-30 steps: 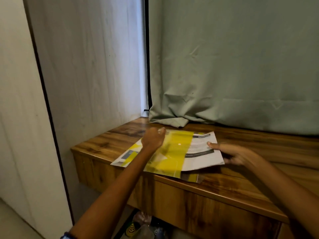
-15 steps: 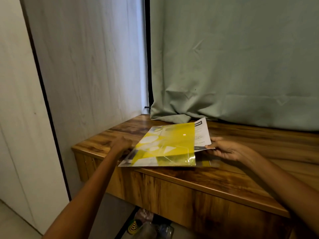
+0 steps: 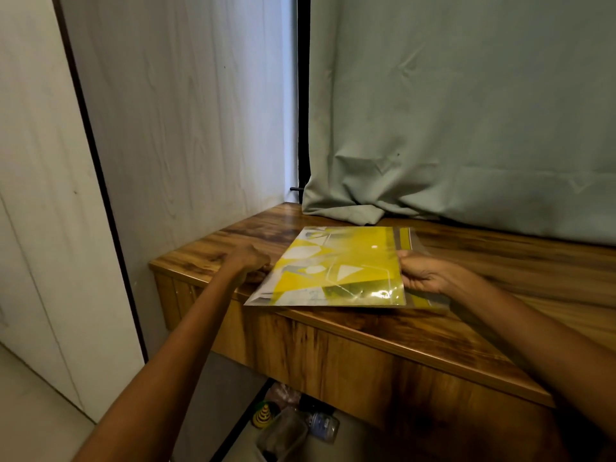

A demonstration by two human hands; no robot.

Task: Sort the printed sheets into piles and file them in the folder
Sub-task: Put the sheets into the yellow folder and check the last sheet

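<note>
Since a moment ago, the printed sheets have slid inside my yellow folder (image 3: 336, 268), now near the bench's (image 3: 500, 261) front-left corner. My right hand (image 3: 430, 275) pinches its right edge; my left hand (image 3: 250, 261) curls at its left edge, grip unclear. Slick, floppy plastic; best held by the edges.

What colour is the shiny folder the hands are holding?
The folder is see-through yellow, with white and grey shapes showing through. The head view shows it best.
</note>
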